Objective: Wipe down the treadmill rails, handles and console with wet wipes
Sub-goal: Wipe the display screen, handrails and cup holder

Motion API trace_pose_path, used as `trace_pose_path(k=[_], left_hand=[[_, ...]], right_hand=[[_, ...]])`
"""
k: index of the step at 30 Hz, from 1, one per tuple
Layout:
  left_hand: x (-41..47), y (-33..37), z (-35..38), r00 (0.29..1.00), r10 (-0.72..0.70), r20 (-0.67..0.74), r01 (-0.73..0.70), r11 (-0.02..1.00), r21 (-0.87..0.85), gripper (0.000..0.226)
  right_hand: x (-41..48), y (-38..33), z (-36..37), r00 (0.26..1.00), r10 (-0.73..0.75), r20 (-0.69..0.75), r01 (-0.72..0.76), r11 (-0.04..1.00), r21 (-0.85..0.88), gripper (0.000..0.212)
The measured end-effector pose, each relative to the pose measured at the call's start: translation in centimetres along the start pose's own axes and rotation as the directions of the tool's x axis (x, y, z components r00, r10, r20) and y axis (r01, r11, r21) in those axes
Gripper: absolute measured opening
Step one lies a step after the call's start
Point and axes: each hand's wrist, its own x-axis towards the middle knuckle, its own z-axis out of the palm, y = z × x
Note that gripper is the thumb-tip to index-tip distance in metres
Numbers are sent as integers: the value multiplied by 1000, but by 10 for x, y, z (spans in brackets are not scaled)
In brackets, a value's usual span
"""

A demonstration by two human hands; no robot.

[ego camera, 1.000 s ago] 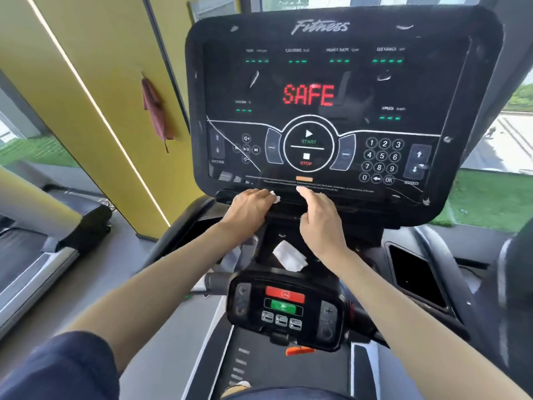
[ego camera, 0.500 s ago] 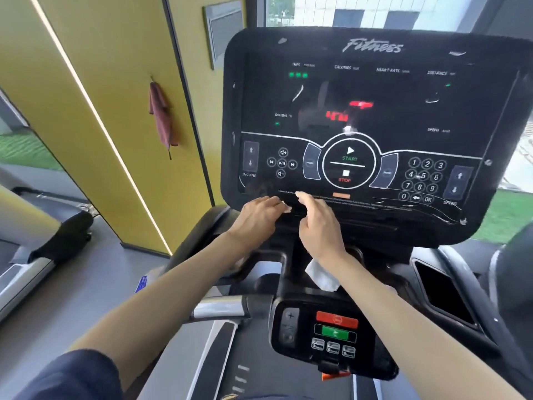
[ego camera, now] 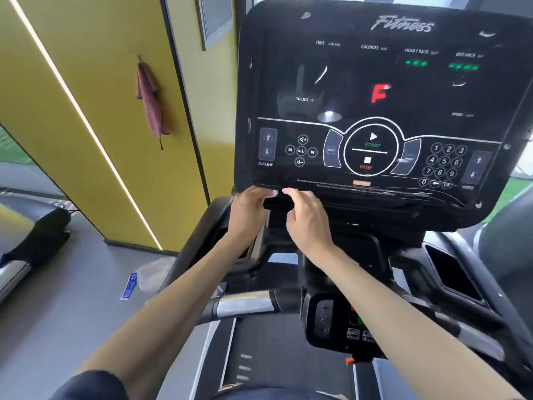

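Low on the console point(ego camera: 375, 82), left hand point(ego camera: 249, 212) nears right hand point(ego camera: 310, 223) — fingers point(ego camera: 294, 195) curled, grasp unclear.

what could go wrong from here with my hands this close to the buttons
1. The console is powered on, with lit digits. The left hand and right hand sit just under the INCLINE keys, so a slip upward might press one.
2. Wiping across START might set the belt moving.
3. The wrapper on the floor beside the treadmill could be slipped on when stepping off.
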Motion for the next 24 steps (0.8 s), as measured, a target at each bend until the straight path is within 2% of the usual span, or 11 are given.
trace_pose_path(k=[4,9,13,14,15,17,18,19,20,22,24], left_hand=[[-9,4,1,997,-77,-23,77,997,-4,38],[-16,1,-4,991,-132,-25,130,989,-69,27],[-6,-33,-24,955,-167,245,180,983,-32,25],[-2,-45,-29,945,-185,269,198,980,-22,27],[5,-55,-34,946,-243,215,256,966,-32,29],[17,-58,-43,927,-368,-74,362,928,-90,24],[20,-53,-44,920,-318,-228,307,948,-81,23],[22,-45,-44,934,-166,-316,166,986,-28,26],[20,-42,-39,948,43,-317,-27,998,55,31],[10,-50,-15,888,425,-178,-386,897,216,36],[-3,-72,7,837,548,5,-532,809,251,36]], right_hand=[[-1,-5,8,998,-11,-60,10,1000,-29,49],[4,-5,15,999,12,-50,-16,996,-85,48],[7,-4,20,999,3,-45,-9,990,-137,46],[6,-4,21,999,2,-47,-9,989,-147,45],[7,-5,21,999,4,-51,-12,987,-159,45],[9,-7,22,999,5,-53,-15,982,-190,41],[11,-7,23,999,-3,-52,-8,977,-213,39],[13,-8,24,999,-17,-47,5,972,-237,38],[15,-10,26,999,-31,-37,21,967,-253,36],[18,-12,29,999,-40,-19,34,966,-257,34],[18,-13,31,999,-33,-22,26,968,-248,31]])
